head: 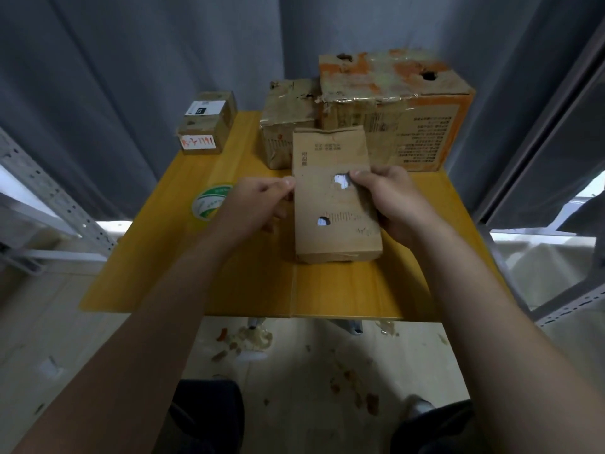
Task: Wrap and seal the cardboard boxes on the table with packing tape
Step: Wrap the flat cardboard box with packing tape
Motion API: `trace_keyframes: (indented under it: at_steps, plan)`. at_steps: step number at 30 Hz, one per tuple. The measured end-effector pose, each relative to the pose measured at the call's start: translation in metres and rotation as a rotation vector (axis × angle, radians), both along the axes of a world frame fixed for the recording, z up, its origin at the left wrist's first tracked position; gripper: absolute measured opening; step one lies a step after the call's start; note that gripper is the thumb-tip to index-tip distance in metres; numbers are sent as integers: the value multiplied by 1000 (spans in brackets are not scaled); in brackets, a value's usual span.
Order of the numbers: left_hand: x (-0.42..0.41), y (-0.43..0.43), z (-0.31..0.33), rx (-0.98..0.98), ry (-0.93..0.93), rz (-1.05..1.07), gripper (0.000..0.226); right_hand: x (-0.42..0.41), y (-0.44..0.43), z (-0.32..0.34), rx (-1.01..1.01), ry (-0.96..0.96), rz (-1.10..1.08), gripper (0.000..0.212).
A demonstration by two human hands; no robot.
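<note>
Gripping the flat cardboard box by its long sides at the middle of the yellow tabletop, you hold it with your left hand and right hand, fingers curled round its edges.

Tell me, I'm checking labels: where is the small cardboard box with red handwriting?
Head view: the small cardboard box with red handwriting sits at the far left corner of the yellow table, beside a black-and-white-labelled box.
</note>
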State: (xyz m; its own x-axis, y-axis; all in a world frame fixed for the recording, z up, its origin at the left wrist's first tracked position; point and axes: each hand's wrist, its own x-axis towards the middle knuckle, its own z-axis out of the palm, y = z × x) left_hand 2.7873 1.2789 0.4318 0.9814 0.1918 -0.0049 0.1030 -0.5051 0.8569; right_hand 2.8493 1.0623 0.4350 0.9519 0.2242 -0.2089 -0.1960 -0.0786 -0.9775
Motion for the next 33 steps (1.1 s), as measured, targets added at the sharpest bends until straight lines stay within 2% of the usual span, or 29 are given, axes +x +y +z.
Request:
trace_keyframes:
  at_steps: [2, 4, 8, 11, 13, 16, 19, 21, 23, 26, 28, 31, 33]
  plan:
    - [-1, 18, 2, 311, -150, 135, 17, 0, 4, -3, -56, -8, 19, 21]
    - [-3, 38, 3, 535, -132, 214, 21, -1, 11, -6, -120, -12, 58, 32]
    - [-8, 57, -2, 776, 277, 139, 44, -7, 28, -11, -183, -9, 95, 68]
    - [-11, 57, -7, 850, 272, 112, 29, -10, 35, -14, -183, -38, 163, 61]
    - [-14, 57, -7, 863, 210, 138, 20, -11, 37, -14, -238, -80, 196, 68]
    - [-17, 62, -4, 772, 85, 157, 28, -12, 39, -10, -377, -182, 170, 72]
    - [-22, 58, 2, 486, -114, 110, 32, -13, 38, -4, -504, -365, 121, 60]
    - [-26, 46, 8, 259, -219, 63, 21, -19, 39, 4, -418, -481, 144, 60]
    - [-29, 30, 14, 30, -260, -19, 12, -24, 40, 11, -362, -560, 236, 73]
    - [-30, 12, 14, -116, -291, -119, 11, -30, 40, 18, -351, -566, 372, 84]
    - [-28, 5, 13, -143, -320, -141, 13, -31, 37, 20, -291, -562, 327, 74]
    - [-27, 2, 13, -191, -341, -140, 13, -27, 28, 24, -135, -551, 152, 37]
    - [-26, 0, 13, -168, -353, -139, 13, -22, 22, 24, -115, -514, 66, 19]
